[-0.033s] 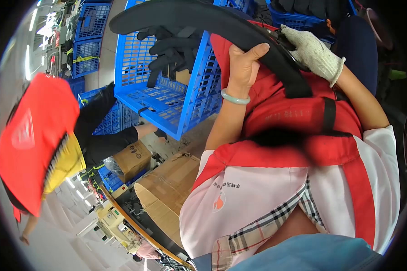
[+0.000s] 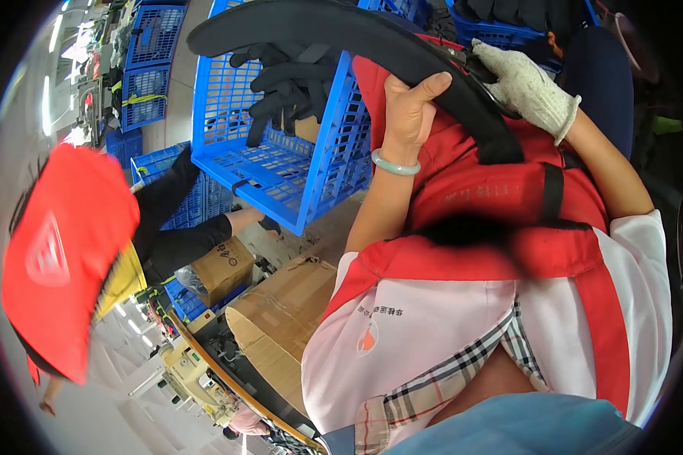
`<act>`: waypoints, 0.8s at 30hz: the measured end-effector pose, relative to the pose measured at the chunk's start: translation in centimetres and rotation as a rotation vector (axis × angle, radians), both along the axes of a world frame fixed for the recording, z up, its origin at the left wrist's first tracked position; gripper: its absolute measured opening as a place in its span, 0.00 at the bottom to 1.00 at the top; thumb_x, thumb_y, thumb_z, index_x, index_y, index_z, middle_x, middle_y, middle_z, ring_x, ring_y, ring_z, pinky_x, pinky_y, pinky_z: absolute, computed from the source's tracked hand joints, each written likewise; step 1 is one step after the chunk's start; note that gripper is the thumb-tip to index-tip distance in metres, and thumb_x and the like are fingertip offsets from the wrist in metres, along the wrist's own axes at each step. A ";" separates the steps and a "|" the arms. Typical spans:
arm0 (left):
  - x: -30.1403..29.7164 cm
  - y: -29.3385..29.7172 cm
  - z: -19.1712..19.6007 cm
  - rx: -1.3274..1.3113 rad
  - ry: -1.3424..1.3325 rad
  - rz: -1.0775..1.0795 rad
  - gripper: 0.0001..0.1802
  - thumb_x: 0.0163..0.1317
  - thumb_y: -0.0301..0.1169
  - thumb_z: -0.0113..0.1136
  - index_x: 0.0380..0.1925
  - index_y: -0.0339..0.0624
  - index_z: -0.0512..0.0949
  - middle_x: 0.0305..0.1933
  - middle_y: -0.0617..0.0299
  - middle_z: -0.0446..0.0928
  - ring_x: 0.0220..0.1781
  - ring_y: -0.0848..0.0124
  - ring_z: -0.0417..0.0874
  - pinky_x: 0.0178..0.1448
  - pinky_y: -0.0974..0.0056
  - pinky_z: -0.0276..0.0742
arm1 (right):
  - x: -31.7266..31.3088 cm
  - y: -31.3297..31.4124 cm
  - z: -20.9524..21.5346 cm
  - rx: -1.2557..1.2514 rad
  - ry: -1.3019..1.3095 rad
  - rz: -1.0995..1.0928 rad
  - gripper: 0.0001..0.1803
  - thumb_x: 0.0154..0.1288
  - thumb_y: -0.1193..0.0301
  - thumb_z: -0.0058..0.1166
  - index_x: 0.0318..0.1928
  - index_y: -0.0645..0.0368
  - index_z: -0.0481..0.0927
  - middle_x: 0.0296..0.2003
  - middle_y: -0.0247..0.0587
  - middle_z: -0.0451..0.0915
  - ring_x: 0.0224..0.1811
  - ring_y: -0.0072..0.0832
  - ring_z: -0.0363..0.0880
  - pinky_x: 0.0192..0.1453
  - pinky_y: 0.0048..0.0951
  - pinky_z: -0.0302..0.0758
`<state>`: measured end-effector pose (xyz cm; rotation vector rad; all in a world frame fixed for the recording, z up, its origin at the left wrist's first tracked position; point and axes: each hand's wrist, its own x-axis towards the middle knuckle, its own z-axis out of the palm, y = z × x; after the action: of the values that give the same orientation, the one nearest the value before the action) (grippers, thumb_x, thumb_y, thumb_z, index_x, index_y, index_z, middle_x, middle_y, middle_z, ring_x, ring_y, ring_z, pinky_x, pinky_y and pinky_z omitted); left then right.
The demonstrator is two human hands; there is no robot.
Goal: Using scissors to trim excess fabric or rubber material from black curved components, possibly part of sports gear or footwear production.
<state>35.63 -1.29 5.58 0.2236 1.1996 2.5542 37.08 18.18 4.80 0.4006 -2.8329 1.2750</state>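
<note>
A long, curved black padded strip [image 2: 303,26] reaches from the upper left down to my lap. My left hand [image 2: 411,114], bare and with a pale green bangle at the wrist, is closed round its lower half, thumb on top. Beside the strip, my right hand [image 2: 530,91] wears a white knitted glove. Its fingers curl over a dark thing with a shiny edge, partly hidden against the strip; I cannot make out what it is. Beneath both hands lies my red apron [image 2: 463,186].
A blue plastic crate [image 2: 305,193] with several black strips [image 2: 292,83] stands left of my left hand. Another blue crate [image 2: 501,32] holds black pieces at the top right. A cardboard box [image 2: 281,315] lies lower left. A person in red [image 2: 72,250] bends at the far left.
The person in red at the left has shifted slightly down and to the right. The strip's far end has shifted very slightly; my hands stay almost still.
</note>
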 end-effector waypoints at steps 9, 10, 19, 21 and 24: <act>-0.3 -1.9 -1.7 -0.027 0.043 0.003 0.14 0.59 0.19 0.60 0.45 0.39 0.75 0.43 0.61 0.78 0.46 0.68 0.79 0.55 0.62 0.76 | 1.5 -0.9 2.5 -0.393 -0.133 0.050 0.21 0.57 0.65 0.64 0.44 0.63 0.72 0.29 0.42 0.77 0.33 0.31 0.79 0.41 0.30 0.74; -0.6 -1.6 -1.2 -0.025 0.045 -0.001 0.14 0.59 0.19 0.60 0.45 0.39 0.75 0.43 0.61 0.78 0.46 0.68 0.79 0.55 0.62 0.76 | 1.8 -1.3 1.9 -0.316 -0.204 0.078 0.23 0.54 0.63 0.66 0.44 0.62 0.72 0.27 0.46 0.75 0.32 0.41 0.78 0.39 0.35 0.73; -3.5 -3.9 2.1 0.060 -0.039 0.160 0.12 0.56 0.19 0.63 0.40 0.41 0.78 0.40 0.64 0.79 0.43 0.72 0.80 0.54 0.66 0.77 | 2.6 -1.3 1.0 -0.504 -0.338 0.011 0.30 0.51 0.56 0.67 0.47 0.63 0.71 0.27 0.47 0.76 0.29 0.42 0.77 0.36 0.34 0.73; -3.4 -3.6 2.5 0.060 -0.035 0.154 0.12 0.56 0.19 0.63 0.41 0.41 0.78 0.40 0.64 0.79 0.43 0.72 0.80 0.54 0.66 0.76 | 2.4 -1.2 0.4 -0.431 -0.288 0.004 0.32 0.51 0.54 0.67 0.48 0.63 0.71 0.28 0.47 0.76 0.30 0.43 0.77 0.36 0.35 0.73; -3.2 -3.3 2.3 0.057 -0.025 0.132 0.12 0.56 0.19 0.63 0.41 0.41 0.78 0.41 0.64 0.79 0.43 0.72 0.80 0.54 0.67 0.76 | 1.8 -2.0 1.9 0.043 0.164 0.055 0.37 0.49 0.48 0.66 0.49 0.64 0.70 0.31 0.49 0.76 0.32 0.46 0.77 0.36 0.37 0.73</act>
<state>32.40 -4.62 7.88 0.1286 1.1693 2.6983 38.93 16.14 6.74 0.5596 -2.7337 1.1346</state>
